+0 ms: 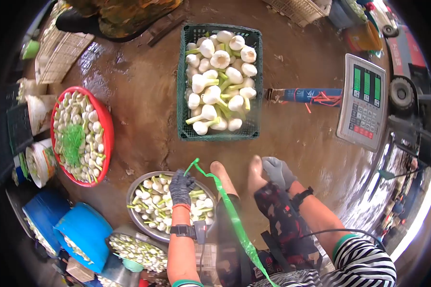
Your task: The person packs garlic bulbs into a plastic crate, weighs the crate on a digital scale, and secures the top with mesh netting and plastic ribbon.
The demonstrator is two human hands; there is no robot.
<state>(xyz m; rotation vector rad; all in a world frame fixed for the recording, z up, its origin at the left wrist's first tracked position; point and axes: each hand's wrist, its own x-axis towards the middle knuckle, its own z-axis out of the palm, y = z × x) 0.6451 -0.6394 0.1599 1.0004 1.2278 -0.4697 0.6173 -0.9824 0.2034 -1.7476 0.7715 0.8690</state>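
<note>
My left hand (181, 188), in a dark grey glove, is closed on one end of a green plastic strip (232, 215). The strip loops up from the fingers, then trails down between my legs toward my striped shirt. Below this hand lies a metal basin (131, 203) of garlic bulbs (151, 205). In a light grey glove, my right hand (278, 173) is by my right knee (256, 170), its fingers curled and nothing visible in them. In front of both hands stands a green plastic crate (183, 115) heaped with large garlic bulbs (220, 59).
To the right is a digital weighing scale (364, 103) on a blue post (304, 94) with red ties. A red basin (109, 126) of garlic with green netting sits at left. Blue tubs (81, 225) lie lower left. Another person (124, 16) is at the top left.
</note>
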